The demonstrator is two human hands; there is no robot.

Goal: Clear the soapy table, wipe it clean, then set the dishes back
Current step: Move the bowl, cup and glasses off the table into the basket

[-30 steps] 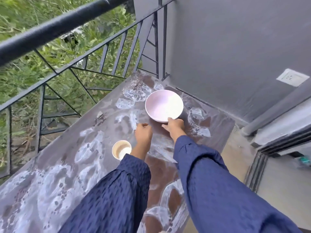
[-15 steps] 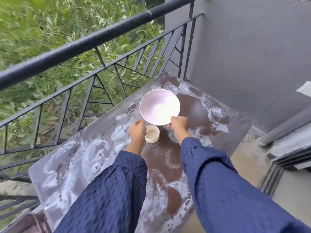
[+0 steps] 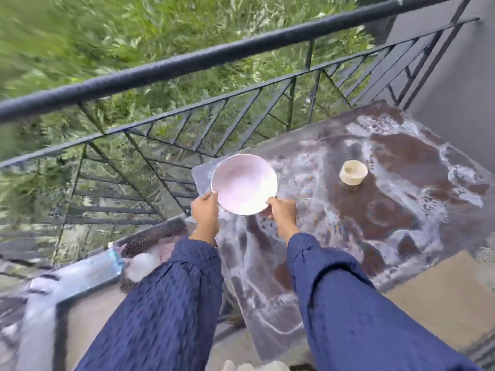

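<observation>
While the railing [image 3: 187, 64] fences the soapy table [image 3: 401, 156] at 12 o'clock, the pink bowl [image 3: 245, 183] is over its 9 o'clock corner. Left hand [image 3: 205, 210] and right hand [image 3: 282, 211] grip the bowl's rim at 8 and 4. The cup [image 3: 353, 172] stands at 3, with open wet surface around it.

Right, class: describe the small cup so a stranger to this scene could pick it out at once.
Beside the black railing stands a sudsy brown table. On a bare brown patch of it stands the cup, alone. It is small, cream and untouched, unlike the wide pink bowl held by the left hand and right hand.
</observation>
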